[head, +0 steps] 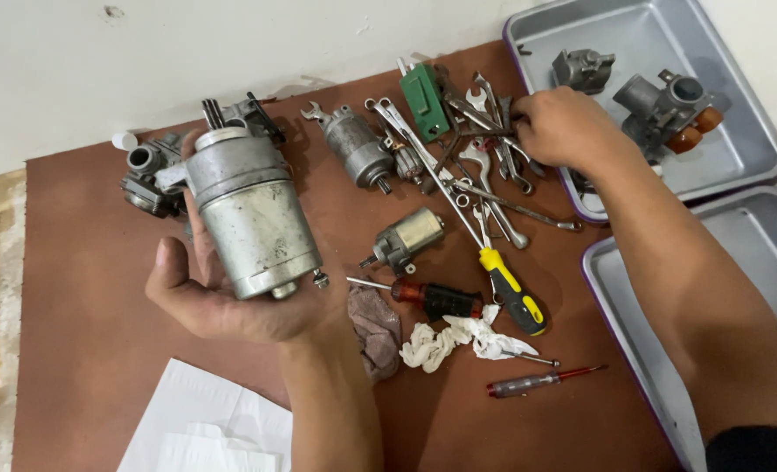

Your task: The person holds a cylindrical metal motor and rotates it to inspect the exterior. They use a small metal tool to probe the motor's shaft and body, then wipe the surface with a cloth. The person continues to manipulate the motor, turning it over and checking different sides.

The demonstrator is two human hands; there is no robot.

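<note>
Brown mat (100, 350), left hand (231, 301) cradling motor (248, 218), right hand (563, 127) on wrenches (484, 131)

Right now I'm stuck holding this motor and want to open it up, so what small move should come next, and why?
Probably close the right hand on one wrench from the pile of wrenches and lift it clear. That hand already rests on the tangled tools, while the left hand cradles the grey starter motor in its open palm, its end bolts facing you.
</note>
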